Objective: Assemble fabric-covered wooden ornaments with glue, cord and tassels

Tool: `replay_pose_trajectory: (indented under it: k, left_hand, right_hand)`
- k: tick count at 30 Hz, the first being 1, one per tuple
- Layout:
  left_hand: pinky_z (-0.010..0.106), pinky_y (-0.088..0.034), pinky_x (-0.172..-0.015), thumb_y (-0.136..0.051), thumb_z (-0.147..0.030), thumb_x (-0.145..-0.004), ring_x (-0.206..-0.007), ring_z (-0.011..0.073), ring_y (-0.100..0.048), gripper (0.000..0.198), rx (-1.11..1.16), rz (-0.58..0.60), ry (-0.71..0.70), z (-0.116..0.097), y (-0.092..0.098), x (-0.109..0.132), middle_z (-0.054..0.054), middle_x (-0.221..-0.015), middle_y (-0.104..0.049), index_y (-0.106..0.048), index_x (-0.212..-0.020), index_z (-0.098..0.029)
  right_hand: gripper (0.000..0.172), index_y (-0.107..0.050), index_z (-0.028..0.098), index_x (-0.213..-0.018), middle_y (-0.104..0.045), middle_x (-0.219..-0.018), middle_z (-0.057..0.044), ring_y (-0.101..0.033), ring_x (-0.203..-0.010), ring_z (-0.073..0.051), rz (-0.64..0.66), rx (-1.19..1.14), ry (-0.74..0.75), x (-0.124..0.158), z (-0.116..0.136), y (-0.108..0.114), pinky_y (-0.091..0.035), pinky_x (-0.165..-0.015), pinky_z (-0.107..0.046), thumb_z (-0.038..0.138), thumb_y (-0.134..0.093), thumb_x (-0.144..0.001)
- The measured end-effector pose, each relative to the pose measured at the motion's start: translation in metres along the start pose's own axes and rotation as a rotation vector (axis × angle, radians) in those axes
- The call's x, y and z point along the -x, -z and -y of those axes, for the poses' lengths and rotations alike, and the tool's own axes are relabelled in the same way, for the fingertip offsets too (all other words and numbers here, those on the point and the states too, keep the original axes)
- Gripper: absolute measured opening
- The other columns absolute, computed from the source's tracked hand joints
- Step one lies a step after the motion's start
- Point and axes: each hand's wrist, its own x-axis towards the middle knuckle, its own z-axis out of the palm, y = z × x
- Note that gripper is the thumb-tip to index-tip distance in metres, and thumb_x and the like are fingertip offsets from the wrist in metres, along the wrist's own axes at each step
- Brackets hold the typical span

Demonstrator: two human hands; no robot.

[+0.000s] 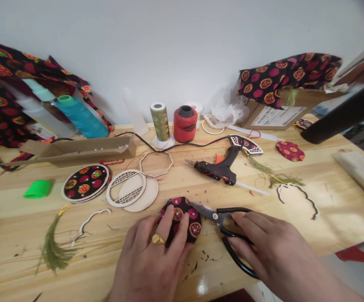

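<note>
My left hand (pixel 156 247), with a gold ring, holds a black fabric-covered piece (pixel 195 228) with pink and orange round motifs against the table. Its index and middle fingers lie across the top; the thumb is partly hidden at the near edge. In my right hand (pixel 263 239) are black-handled scissors (pixel 215 216), fingers wrapped round the handles. The blades point left, and their tips meet the far right edge of the fabric piece. Small dark scraps (pixel 194 268) lie just below it.
Beyond my hands lie a black glue gun (pixel 216 167), wooden lattice ring (pixel 127 188), octagon frame (pixel 156 163) and fabric-covered disc (pixel 85 182). Thread spools (pixel 184 123), a long cardboard tray (pixel 87 149) and a box (pixel 271 111) line the wall. A green tassel (pixel 56 247) lies left.
</note>
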Motion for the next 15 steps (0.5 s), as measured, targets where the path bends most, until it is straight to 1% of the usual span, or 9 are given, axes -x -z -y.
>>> replay_pose_trajectory:
  k: [2, 4, 8, 13, 15]
  left_hand:
    - [0.046, -0.055, -0.077, -0.056, -0.031, -0.09, -0.1, 0.0295, -0.065, 0.04, -0.03, 0.025, -0.035, 0.0019, 0.0, 0.0018, 0.013, -0.127, -0.065, -0.059, -0.128, -0.022]
    - [0.046, -0.054, -0.076, -0.058, -0.03, -0.088, -0.099, 0.0303, -0.064, 0.041, -0.048, 0.011, -0.041, 0.0027, 0.0005, 0.0018, 0.014, -0.127, -0.064, -0.059, -0.128, -0.021]
    - [0.047, -0.054, -0.074, -0.058, -0.031, -0.088, -0.098, 0.0311, -0.064, 0.038, -0.027, -0.018, -0.025, 0.0007, 0.0022, -0.0015, 0.015, -0.125, -0.065, -0.062, -0.124, -0.021]
    - [0.047, -0.052, -0.076, -0.054, -0.032, -0.091, -0.098, 0.0302, -0.065, 0.033, 0.04, -0.033, 0.04, -0.0029, 0.0025, -0.0035, 0.014, -0.122, -0.067, -0.066, -0.119, -0.021]
    - [0.046, -0.052, -0.077, -0.054, -0.031, -0.091, -0.099, 0.0298, -0.065, 0.033, 0.033, -0.026, 0.038, -0.0031, 0.0021, -0.0032, 0.014, -0.122, -0.067, -0.065, -0.12, -0.021]
  right_hand:
    - [0.017, -0.062, 0.019, -0.094, -0.07, -0.08, -0.003, -0.068, -0.068, -0.017, -0.004, -0.052, -0.092, 0.0011, -0.0024, 0.0004, -0.055, -0.058, -0.029, 0.023, -0.046, -0.094]
    - [0.015, -0.062, 0.019, -0.094, -0.07, -0.08, -0.004, -0.068, -0.066, -0.017, -0.005, -0.061, -0.137, 0.0013, -0.005, 0.0013, -0.054, -0.057, -0.029, 0.022, -0.048, -0.091]
    - [0.011, -0.061, 0.02, -0.088, -0.066, -0.075, -0.003, -0.065, -0.063, -0.018, 0.058, -0.065, -0.125, 0.0006, -0.0062, 0.0029, -0.051, -0.054, -0.028, 0.021, -0.051, -0.085]
    - [0.01, -0.06, 0.019, -0.086, -0.064, -0.075, -0.004, -0.062, -0.064, -0.019, 0.053, -0.02, -0.091, -0.0012, -0.003, 0.0025, -0.048, -0.054, -0.03, 0.02, -0.051, -0.084]
    - [0.009, -0.061, 0.019, -0.085, -0.063, -0.074, -0.004, -0.062, -0.064, -0.02, 0.062, -0.009, -0.088, -0.0025, -0.0021, 0.0025, -0.048, -0.054, -0.031, 0.021, -0.052, -0.082]
